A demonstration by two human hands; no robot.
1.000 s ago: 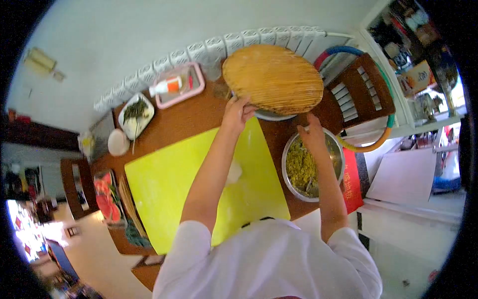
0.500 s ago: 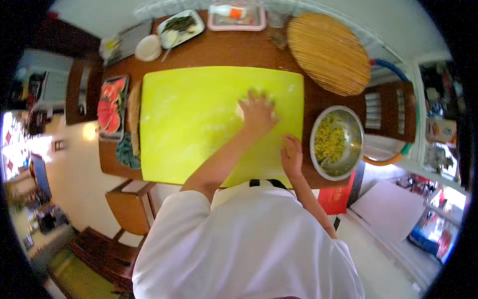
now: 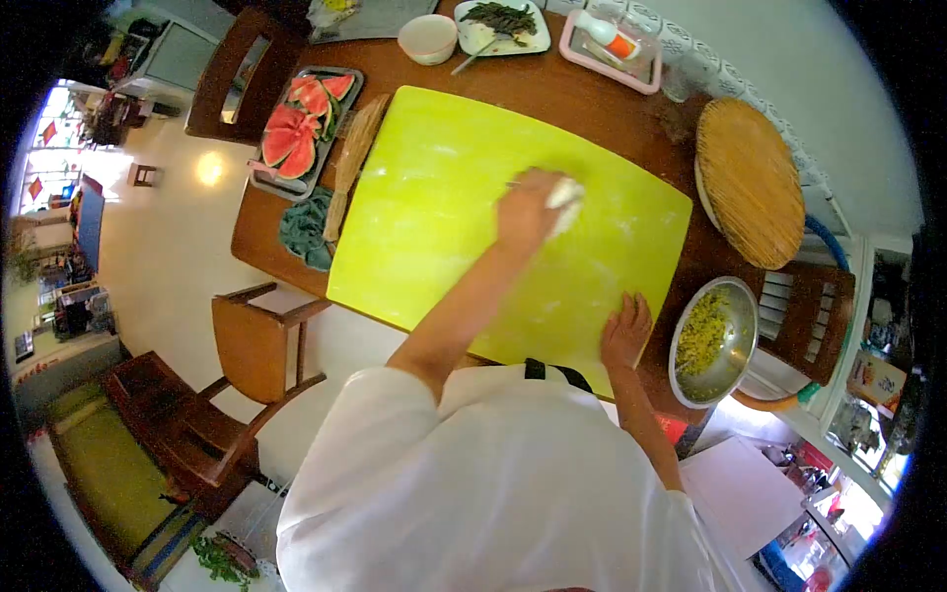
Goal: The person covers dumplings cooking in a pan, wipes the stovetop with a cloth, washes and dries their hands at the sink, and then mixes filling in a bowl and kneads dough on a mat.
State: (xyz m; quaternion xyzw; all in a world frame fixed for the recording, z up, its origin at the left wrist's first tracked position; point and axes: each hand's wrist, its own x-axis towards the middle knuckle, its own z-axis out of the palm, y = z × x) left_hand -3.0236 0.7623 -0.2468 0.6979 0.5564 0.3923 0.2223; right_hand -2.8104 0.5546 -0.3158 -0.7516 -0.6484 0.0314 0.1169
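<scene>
My left hand [image 3: 527, 209] is over the middle of the lime-green mat [image 3: 444, 266], fingers curled and somewhat blurred. A small white piece of dough [image 3: 565, 203] shows at its right side, gripped by the fingers as far as the blur lets me see. White floury smears mark the mat. Near the mat's right front edge, my right hand [image 3: 625, 333] lies flat with its fingers stretched out and nothing in it. Just right of that hand stands a metal bowl [image 3: 742, 340] with a chopped yellow-green filling [image 3: 702, 335].
Left of the mat are a long tan bundle [image 3: 355, 168], a dark green cloth [image 3: 307, 229] and a tray of watermelon slices [image 3: 294, 128]. Behind it stand a white bowl [image 3: 427, 41], a plate of dark greens [image 3: 533, 39] and a pink-rimmed tray [image 3: 641, 83]. A round woven lid [image 3: 752, 183] is at right.
The view has turned, tilting the mat. My left hand has gone from spread over the dough to curled at its side. My right hand has come down flat on the mat.
</scene>
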